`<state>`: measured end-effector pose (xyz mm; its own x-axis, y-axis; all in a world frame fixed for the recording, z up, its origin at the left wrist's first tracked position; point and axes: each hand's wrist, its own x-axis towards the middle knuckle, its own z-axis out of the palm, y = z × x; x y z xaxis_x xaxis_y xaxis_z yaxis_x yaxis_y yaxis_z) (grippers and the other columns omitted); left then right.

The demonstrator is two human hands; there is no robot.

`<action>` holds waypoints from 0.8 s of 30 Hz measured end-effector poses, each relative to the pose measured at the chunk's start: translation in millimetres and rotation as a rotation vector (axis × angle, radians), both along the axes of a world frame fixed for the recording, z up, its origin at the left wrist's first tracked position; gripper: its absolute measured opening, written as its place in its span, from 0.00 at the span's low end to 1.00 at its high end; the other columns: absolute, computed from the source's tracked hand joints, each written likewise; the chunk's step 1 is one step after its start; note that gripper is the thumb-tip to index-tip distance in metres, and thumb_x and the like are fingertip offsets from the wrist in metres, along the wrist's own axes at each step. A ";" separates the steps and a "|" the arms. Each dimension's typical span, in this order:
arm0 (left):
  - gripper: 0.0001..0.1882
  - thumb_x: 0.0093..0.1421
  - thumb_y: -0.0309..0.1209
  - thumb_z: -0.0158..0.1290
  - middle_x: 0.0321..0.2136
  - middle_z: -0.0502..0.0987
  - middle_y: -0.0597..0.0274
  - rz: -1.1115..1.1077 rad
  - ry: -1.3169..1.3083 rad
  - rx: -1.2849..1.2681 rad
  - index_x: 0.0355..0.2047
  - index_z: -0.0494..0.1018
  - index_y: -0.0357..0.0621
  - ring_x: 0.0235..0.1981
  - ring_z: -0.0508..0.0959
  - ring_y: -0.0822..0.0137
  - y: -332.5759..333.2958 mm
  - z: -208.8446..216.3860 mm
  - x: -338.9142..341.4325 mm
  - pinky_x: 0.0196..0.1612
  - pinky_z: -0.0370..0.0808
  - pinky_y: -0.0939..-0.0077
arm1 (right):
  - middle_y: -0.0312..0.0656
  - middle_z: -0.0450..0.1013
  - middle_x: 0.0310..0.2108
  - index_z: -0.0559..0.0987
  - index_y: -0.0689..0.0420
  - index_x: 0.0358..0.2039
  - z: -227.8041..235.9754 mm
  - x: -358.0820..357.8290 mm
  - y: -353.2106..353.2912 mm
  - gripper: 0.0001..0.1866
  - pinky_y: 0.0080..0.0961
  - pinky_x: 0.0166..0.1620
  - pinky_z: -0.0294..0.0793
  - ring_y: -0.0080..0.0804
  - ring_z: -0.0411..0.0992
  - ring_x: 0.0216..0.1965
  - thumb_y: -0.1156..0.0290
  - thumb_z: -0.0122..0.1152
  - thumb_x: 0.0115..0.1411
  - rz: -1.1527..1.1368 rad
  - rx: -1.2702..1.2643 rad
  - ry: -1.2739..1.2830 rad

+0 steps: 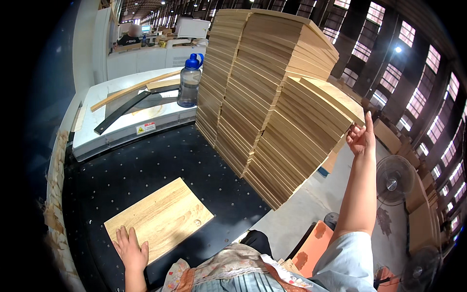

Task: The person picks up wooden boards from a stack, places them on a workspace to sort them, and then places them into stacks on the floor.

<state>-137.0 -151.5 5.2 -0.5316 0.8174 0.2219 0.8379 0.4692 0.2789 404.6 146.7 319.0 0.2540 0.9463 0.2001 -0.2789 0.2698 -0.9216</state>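
Note:
My left hand [131, 249] lies flat, fingers spread, on the near left corner of a light wooden board [163, 214]. That board rests on the black studded table. At the right, my right arm reaches out to a tall stack of wooden boards [255, 63]. On its lower front column, the top board [333, 97] sits slightly askew over the ones beneath. My right hand [361, 138] is at this board's near right corner, one finger stretched up past the edge and the others curled below it. Its thumb is not clearly visible.
Beyond the black table [146, 168] is a white machine top [116, 114] carrying a blue-lidded bottle [189, 82], a dark bar [122, 113] and wooden strips. A fan [391, 184] stands at the right. A person [130, 39] sits far back.

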 end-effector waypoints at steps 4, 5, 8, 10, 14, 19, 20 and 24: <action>0.35 0.51 0.40 0.56 0.63 0.51 0.42 0.011 -0.133 -0.153 0.57 0.60 0.40 0.66 0.45 0.45 6.4 6.1 -3.0 0.64 0.37 0.41 | 0.33 0.69 0.16 0.74 0.50 0.23 10.7 2.8 5.2 0.14 0.20 0.19 0.68 0.23 0.67 0.16 0.55 0.63 0.53 -0.007 0.018 0.052; 0.35 0.51 0.40 0.57 0.63 0.51 0.42 -0.005 -0.143 -0.143 0.57 0.60 0.40 0.66 0.45 0.45 8.3 4.8 -1.8 0.63 0.37 0.40 | 0.34 0.70 0.17 0.73 0.50 0.23 9.2 10.4 8.8 0.12 0.20 0.21 0.69 0.23 0.68 0.17 0.58 0.64 0.52 0.003 0.024 0.073; 0.34 0.51 0.41 0.57 0.62 0.53 0.43 -0.056 -0.175 -0.110 0.56 0.62 0.40 0.65 0.46 0.44 13.5 11.9 3.7 0.63 0.39 0.40 | 0.41 0.74 0.31 0.76 0.55 0.33 -3.9 -9.4 -27.7 0.13 0.29 0.39 0.72 0.33 0.72 0.31 0.64 0.67 0.50 0.026 0.168 0.274; 0.34 0.51 0.41 0.57 0.61 0.55 0.44 -0.128 -0.207 -0.083 0.56 0.63 0.40 0.65 0.48 0.44 14.0 26.1 7.2 0.64 0.41 0.43 | 0.42 0.75 0.34 0.74 0.57 0.41 -14.8 -33.5 -54.6 0.18 0.31 0.41 0.73 0.35 0.73 0.33 0.63 0.65 0.52 -0.037 0.250 0.380; 0.31 0.51 0.37 0.59 0.59 0.58 0.46 -0.434 -0.432 0.302 0.54 0.65 0.41 0.63 0.56 0.49 49.4 40.7 29.7 0.62 0.56 0.60 | 0.49 0.71 0.45 0.67 0.64 0.51 -53.7 -60.0 -100.5 0.24 0.33 0.53 0.69 0.38 0.71 0.47 0.66 0.57 0.57 0.063 0.449 0.320; 0.41 0.56 0.45 0.56 0.62 0.54 0.50 -0.992 -1.613 0.488 0.62 0.50 0.41 0.63 0.56 0.55 98.7 91.2 101.1 0.60 0.59 0.60 | 0.46 0.70 0.46 0.68 0.63 0.51 -116.1 -137.2 -137.9 0.24 0.28 0.53 0.67 0.31 0.69 0.48 0.79 0.59 0.51 0.033 0.733 -0.034; 0.45 0.56 0.49 0.56 0.63 0.53 0.50 -1.075 -1.789 0.503 0.64 0.46 0.40 0.64 0.55 0.54 99.8 103.7 112.1 0.61 0.58 0.60 | 0.44 0.72 0.44 0.69 0.61 0.49 -134.5 -146.1 -138.4 0.23 0.29 0.51 0.70 0.30 0.71 0.44 0.83 0.58 0.51 0.154 0.677 -0.019; 0.45 0.53 0.54 0.56 0.61 0.57 0.54 -1.242 -2.036 0.775 0.63 0.50 0.43 0.62 0.57 0.55 86.6 103.3 115.4 0.63 0.55 0.54 | 0.40 0.74 0.37 0.76 0.60 0.39 -149.0 -242.9 -175.3 0.14 0.26 0.44 0.71 0.27 0.72 0.40 0.83 0.63 0.50 0.572 0.485 -0.015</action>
